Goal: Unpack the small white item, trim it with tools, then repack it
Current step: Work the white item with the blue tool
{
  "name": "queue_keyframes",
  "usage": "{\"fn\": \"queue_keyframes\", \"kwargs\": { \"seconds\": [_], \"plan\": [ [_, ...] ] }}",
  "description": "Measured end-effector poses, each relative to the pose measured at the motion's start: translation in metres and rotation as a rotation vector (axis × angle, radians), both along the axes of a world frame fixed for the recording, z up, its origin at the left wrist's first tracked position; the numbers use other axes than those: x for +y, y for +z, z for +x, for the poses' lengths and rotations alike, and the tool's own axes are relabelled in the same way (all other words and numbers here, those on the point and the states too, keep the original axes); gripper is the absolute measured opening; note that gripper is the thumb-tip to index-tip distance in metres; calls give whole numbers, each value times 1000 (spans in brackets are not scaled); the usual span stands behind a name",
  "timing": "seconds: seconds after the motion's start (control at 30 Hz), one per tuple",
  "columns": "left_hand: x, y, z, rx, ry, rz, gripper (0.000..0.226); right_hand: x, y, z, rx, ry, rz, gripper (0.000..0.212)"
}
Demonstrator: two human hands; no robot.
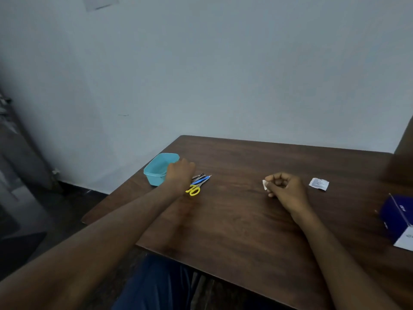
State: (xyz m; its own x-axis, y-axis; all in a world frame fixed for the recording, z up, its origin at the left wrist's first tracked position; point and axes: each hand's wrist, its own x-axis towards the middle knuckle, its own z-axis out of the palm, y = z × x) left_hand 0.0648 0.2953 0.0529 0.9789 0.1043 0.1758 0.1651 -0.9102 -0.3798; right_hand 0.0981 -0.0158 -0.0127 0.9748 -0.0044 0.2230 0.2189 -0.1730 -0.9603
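Note:
My right hand (285, 189) rests on the brown table (245, 220) with its fingers curled, pinching a small white item (265, 184) that sticks out at its left side. An opened white packet (319, 184) lies flat just right of that hand. My left hand (180, 175) hovers over a pile of tools beside the turquoise tub: yellow-handled scissors (193, 190), a blue-handled tool (201, 180) and metal tweezers (199, 176). The hand covers part of the pile, and I cannot tell whether its fingers grip any tool.
An empty turquoise plastic tub (156, 173) stands at the table's far left corner. A blue and white box (396, 220) sits at the right edge. A pale wall runs close behind the table. My lap shows below the near edge.

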Motion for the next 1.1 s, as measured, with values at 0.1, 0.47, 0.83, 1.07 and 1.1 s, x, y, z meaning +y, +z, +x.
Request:
{"fn": "queue_keyframes", "kwargs": {
  "seconds": [0.1,0.47,0.83,1.07,1.1],
  "plan": [
    [9,-2,4,2,26,-80,29,2,-1,2,9,5,0,8],
    [12,8,14,-208,-106,-549,24,5,-1,6,-29,-19,20,10],
    [-86,-42,27,-91,-368,-1468,6,13,6,6,-85,-21,79,4],
    [-116,-42,73,-30,-453,-1476,10,6,2,27,-89,-127,71,12],
    [-118,-46,78,-36,-448,-1477,9,4,2,28,-92,-148,66,15]
  ]
}}
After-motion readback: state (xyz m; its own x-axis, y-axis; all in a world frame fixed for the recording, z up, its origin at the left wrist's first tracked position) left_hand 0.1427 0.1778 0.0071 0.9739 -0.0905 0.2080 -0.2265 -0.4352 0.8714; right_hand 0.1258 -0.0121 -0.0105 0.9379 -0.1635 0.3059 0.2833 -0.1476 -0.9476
